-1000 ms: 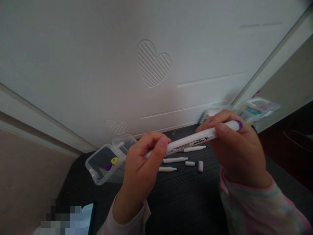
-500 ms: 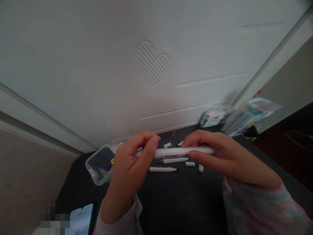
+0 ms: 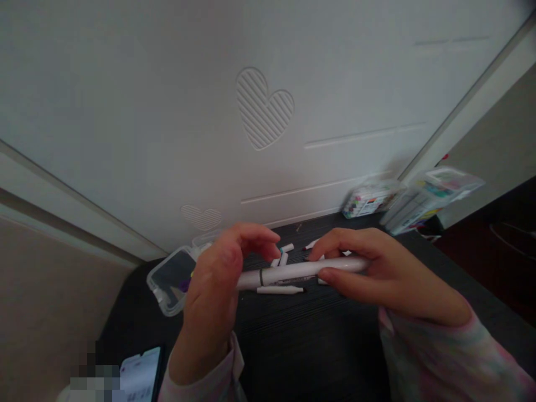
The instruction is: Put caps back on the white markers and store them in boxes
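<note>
A white marker (image 3: 293, 272) with a dark ring near its left part lies level in the air above the desk. My right hand (image 3: 372, 273) pinches its right part between thumb and fingers. My left hand (image 3: 218, 296) is at the marker's left end, which passes out of sight at the palm. Its fingers are loosely curved and apart above the marker. Below, on the desk, rest another white marker (image 3: 280, 290) with a dark tip and a white cap (image 3: 287, 248). More small white pieces are partly hidden by the hands and the held marker.
A clear plastic box (image 3: 167, 279) stands behind my left hand. A phone (image 3: 141, 371) lies at the front left of the dark desk (image 3: 310, 346). At the back right are a case of markers (image 3: 364, 200) and a clear container (image 3: 435, 195). A white panel (image 3: 268, 173) rises behind.
My left hand's thumb and fingers have come apart from their grip, showing the dark ring. The marker's left end has tilted down slightly, while my right hand still grips it.
</note>
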The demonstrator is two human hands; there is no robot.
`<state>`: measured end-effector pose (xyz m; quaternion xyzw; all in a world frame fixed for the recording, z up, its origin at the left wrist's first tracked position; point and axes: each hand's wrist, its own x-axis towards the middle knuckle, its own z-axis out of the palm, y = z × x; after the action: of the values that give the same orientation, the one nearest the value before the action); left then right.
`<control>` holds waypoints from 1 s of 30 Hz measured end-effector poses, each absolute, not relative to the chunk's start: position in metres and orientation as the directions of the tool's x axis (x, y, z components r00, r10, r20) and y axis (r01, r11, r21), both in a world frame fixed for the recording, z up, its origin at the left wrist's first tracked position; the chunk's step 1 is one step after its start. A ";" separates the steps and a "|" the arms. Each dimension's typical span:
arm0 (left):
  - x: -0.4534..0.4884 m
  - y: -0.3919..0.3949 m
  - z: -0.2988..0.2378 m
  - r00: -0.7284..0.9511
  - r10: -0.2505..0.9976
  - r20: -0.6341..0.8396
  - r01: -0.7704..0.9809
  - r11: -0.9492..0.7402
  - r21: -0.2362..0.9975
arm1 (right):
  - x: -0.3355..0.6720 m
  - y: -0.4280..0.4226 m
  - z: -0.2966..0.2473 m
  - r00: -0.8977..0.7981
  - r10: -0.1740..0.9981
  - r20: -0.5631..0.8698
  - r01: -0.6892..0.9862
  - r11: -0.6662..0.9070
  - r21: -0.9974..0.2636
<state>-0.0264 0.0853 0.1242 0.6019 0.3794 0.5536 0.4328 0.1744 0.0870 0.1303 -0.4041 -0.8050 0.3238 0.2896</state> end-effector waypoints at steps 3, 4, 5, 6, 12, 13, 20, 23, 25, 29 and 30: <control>-0.021 0.081 0.122 0.142 0.923 0.357 -0.027 -0.357 0.934 | 0.175 0.087 0.131 -0.464 0.859 0.217 0.453 0.441 -0.775; -0.020 0.080 0.121 0.155 0.914 0.375 -0.031 -0.375 0.927 | 0.175 0.087 0.131 -0.455 0.862 0.223 0.442 0.437 -0.783; -0.019 0.079 0.120 0.165 0.904 0.394 -0.042 -0.393 0.919 | 0.175 0.086 0.131 -0.450 0.862 0.234 0.430 0.439 -0.789; -0.019 0.078 0.118 0.177 0.895 0.410 -0.059 -0.406 0.912 | 0.174 0.086 0.131 -0.445 0.860 0.248 0.422 0.446 -0.789; -0.020 0.074 0.119 0.145 0.902 0.406 -0.076 -0.399 0.914 | 0.168 0.084 0.131 -0.425 0.845 0.323 0.426 0.502 -0.753; -0.019 0.074 0.120 0.124 0.904 0.409 -0.057 -0.405 0.913 | 0.167 0.083 0.131 -0.425 0.844 0.328 0.428 0.506 -0.749; -0.014 0.075 0.126 0.049 0.923 0.382 -0.032 -0.381 0.924 | 0.164 0.083 0.131 -0.419 0.848 0.324 0.453 0.505 -0.735; -0.016 0.078 0.127 0.019 0.942 0.335 -0.076 -0.333 0.940 | 0.163 0.084 0.129 -0.422 0.860 0.287 0.458 0.475 -0.751; -0.017 0.080 0.128 0.011 0.950 0.312 -0.057 -0.311 0.949 | 0.164 0.085 0.128 -0.421 0.870 0.255 0.471 0.450 -0.759; -0.020 0.083 0.132 0.099 0.958 0.270 0.074 -0.278 0.958 | 0.168 0.088 0.126 -0.399 0.889 0.223 0.482 0.410 -0.774; -0.020 0.084 0.133 0.134 0.954 0.268 0.137 -0.286 0.948 | 0.170 0.088 0.125 -0.389 0.893 0.224 0.481 0.405 -0.778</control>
<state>-0.0202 0.0838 0.1334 0.6303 0.4327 0.4955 0.4122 0.1700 0.0884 0.1255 -0.4453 -0.7715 0.3152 0.3274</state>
